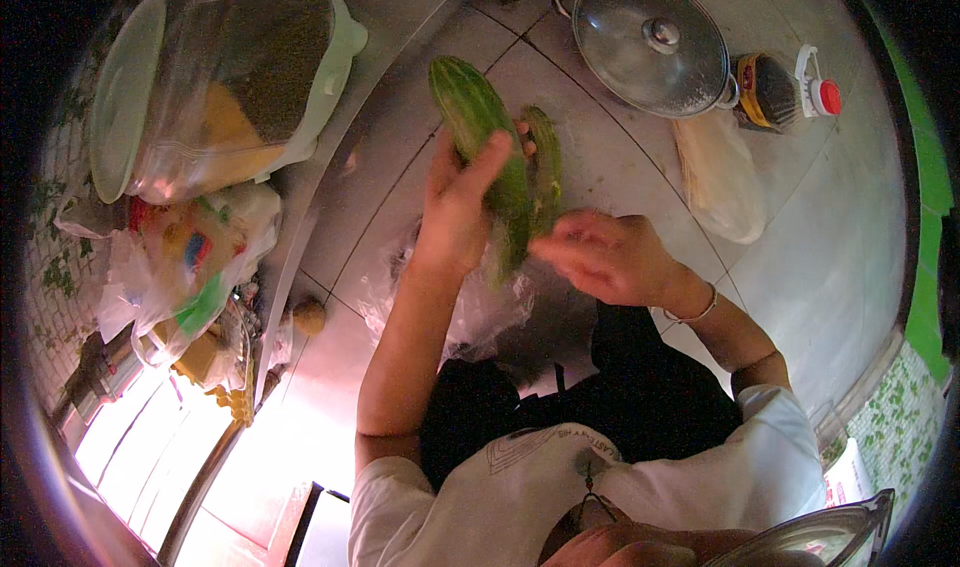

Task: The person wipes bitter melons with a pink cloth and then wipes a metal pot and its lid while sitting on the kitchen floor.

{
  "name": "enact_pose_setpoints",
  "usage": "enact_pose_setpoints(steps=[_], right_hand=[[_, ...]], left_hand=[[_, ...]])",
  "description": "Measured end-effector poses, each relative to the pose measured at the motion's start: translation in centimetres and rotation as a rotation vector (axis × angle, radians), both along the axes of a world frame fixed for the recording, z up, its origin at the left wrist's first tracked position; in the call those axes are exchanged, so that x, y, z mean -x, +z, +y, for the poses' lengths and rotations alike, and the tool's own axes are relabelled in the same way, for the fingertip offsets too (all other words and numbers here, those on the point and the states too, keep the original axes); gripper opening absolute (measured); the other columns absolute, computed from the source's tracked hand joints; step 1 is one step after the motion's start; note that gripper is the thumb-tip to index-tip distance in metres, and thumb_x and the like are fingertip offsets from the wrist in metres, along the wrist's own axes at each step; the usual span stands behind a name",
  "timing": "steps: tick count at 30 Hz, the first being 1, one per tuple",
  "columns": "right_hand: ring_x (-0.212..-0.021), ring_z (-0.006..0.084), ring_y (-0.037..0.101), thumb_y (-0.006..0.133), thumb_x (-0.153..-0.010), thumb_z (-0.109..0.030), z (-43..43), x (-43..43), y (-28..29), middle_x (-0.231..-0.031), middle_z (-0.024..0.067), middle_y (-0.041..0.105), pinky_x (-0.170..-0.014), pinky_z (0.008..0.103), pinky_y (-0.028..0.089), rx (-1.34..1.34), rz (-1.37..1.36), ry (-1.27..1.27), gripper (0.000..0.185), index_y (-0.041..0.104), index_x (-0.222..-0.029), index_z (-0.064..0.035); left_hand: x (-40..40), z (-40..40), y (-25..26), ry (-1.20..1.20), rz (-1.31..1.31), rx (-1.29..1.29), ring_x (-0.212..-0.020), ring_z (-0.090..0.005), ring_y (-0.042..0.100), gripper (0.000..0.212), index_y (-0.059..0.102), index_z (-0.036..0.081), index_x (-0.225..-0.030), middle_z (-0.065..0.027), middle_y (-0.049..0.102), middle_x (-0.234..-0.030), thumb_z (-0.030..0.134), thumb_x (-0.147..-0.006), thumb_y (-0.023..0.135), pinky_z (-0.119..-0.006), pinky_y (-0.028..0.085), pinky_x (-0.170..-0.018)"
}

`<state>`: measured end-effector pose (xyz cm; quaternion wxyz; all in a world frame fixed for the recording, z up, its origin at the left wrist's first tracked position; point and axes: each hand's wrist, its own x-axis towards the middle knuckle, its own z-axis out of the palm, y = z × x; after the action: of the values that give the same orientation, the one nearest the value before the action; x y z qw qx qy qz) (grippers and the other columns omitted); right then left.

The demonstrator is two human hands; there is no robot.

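Observation:
My left hand [466,199] holds a long green cucumber-like vegetable [480,113], its thumb across the near face and the striped end pointing up and away. Beside it on the right is a second, curved green vegetable [546,162], with fingertips showing between the two. My right hand [600,256], blurred, is close to the lower end of the vegetables with its fingers bent; whether it touches or holds anything is unclear. Crumpled clear plastic bags [487,312] lie on the tiled floor below my hands, near my knees.
At the upper right stand a lidded metal pot [652,42], a dark bottle with a red cap [776,91] and a pale plastic-wrapped bundle [720,173]. On the left are a clear bin [232,87], filled plastic bags [195,259] and a small round brown object [308,316].

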<state>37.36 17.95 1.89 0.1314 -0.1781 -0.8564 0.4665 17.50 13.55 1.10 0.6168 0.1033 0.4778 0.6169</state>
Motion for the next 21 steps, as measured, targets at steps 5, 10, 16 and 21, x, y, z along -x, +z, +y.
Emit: enact_pose_setpoints(steps=[5,10,16,21], right_hand=[[-0.078,0.0163,0.066,0.075,-0.077,-0.028,1.0,1.1,0.3,-0.090,0.0098,0.063,-0.063,0.0342,0.053,0.757,-0.212,-0.264,0.068,0.040,-0.132,-0.0064],[-0.078,0.0307,0.066,0.077,-0.071,-0.035,1.3,2.1,-1.6,-0.093,0.0157,0.065,-0.066,0.0368,0.054,0.194,0.031,-0.287,0.072,0.045,-0.128,-0.0054],[-0.074,0.0318,0.065,0.075,-0.069,-0.031,1.7,2.1,-0.5,-0.094,0.0136,0.063,-0.063,0.0376,0.053,0.030,0.005,-0.370,0.058,0.056,-0.118,-0.0071],[-0.061,0.0263,0.060,0.072,-0.070,-0.025,2.3,1.6,-0.5,-0.088,0.0097,0.061,-0.053,0.0355,0.050,-0.103,0.062,-0.369,0.052,0.057,-0.118,-0.0123]], left_hand=[[-0.5,-1.6,1.0,-0.109,0.328,-0.182,-0.110,-0.0230,0.056,0.049,0.049,0.003,-0.123,-0.0118,0.060,-0.116,0.007,-0.079,0.071,-0.037,0.041,-0.099],[-1.6,-1.8,1.7,-0.292,0.662,-0.315,-0.111,-0.0223,0.055,0.062,0.050,0.006,-0.126,-0.0088,0.058,-0.120,0.013,-0.072,0.078,-0.041,0.040,-0.099],[-0.5,-1.0,4.8,-0.348,1.217,-0.520,-0.115,-0.0281,0.054,0.063,0.056,0.005,-0.119,-0.0109,0.062,-0.118,0.025,-0.065,0.082,-0.048,0.032,-0.104],[-1.1,-0.9,5.8,-0.300,1.287,-0.594,-0.105,-0.0264,0.061,0.061,0.061,0.007,-0.113,-0.0072,0.066,-0.109,0.029,-0.061,0.085,-0.049,0.029,-0.106]])
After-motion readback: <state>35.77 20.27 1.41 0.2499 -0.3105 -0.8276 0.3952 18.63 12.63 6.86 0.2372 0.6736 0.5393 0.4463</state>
